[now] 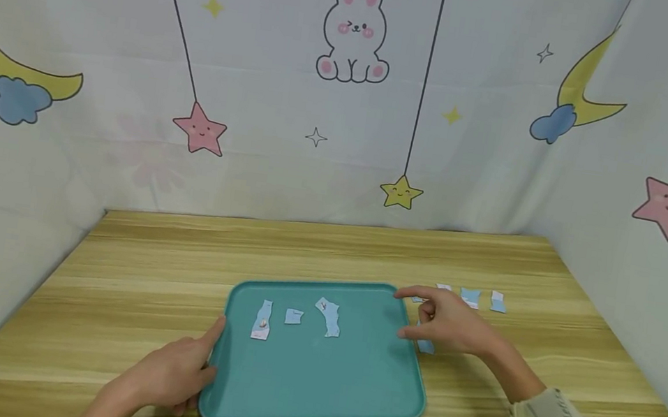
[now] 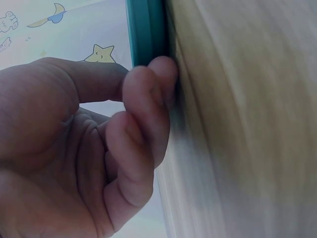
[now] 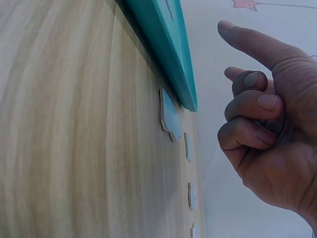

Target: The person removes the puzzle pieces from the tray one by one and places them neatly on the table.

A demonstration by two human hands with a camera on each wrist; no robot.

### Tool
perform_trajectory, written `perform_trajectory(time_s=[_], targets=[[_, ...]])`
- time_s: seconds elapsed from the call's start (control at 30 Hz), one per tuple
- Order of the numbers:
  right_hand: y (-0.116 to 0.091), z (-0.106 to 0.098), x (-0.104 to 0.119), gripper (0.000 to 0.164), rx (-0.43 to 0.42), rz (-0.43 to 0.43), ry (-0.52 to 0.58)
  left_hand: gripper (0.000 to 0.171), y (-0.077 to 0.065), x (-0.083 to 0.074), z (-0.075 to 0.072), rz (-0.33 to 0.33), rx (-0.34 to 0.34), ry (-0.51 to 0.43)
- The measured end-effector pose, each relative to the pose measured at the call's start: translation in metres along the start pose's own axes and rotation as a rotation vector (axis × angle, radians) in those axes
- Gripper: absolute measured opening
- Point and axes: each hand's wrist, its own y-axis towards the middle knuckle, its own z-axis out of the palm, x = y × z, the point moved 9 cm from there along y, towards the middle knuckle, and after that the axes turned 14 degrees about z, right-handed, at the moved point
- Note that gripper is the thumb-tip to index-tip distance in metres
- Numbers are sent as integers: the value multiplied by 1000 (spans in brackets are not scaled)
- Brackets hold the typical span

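The wide teal rectangular tray with rounded corners and a raised rim (image 1: pixel 316 393) lies flat on the pale wood-grained table (image 1: pixel 131 259), its long side roughly facing the person, which probably puts its whole floor within reach of both hands. The left hand (image 1: pixel 175 365) grips the tray's left edge, index finger stretched along the rim, thumb lapped over it and the other fingers curled against the outer side, a hold that seems meant to keep the tray from sliding. The right hand (image 1: pixel 453 324) holds nothing; it hovers about the tray's right rim, index finger and thumb spread well apart and the remaining fingers loosely bent, a shape that would suit picking up something thin. Inside the tray, toward its far side, lie a long light-blue and white card strip (image 1: pixel 261 322), a small squarish light-blue card piece (image 1: pixel 294 317) and a bent light-blue card piece (image 1: pixel 331 317), all flat and apart from one another, likely so each can be seen and handled singly. Beyond the right rim, more thick-edged blue-and-white card pieces (image 1: pixel 470 297) rest on the table, one light-blue card piece beneath the right hand (image 1: pixel 426 346) sitting just beside the tray, perhaps kept outside to leave room within
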Motion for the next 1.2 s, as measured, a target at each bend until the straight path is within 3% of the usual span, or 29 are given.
perform_trajectory(time_s=[0.4, 0.63, 1.2], targets=[[8, 8, 18, 64, -13, -5, 6, 79, -2, 0, 0, 17, -1, -5], [17, 22, 30, 65, -3, -41, -5, 79, -1, 0, -1, 3, -10, 9], [39, 54, 44, 66, 14, -36, -102, 79, -2, -2, -1, 19, -6, 5]])
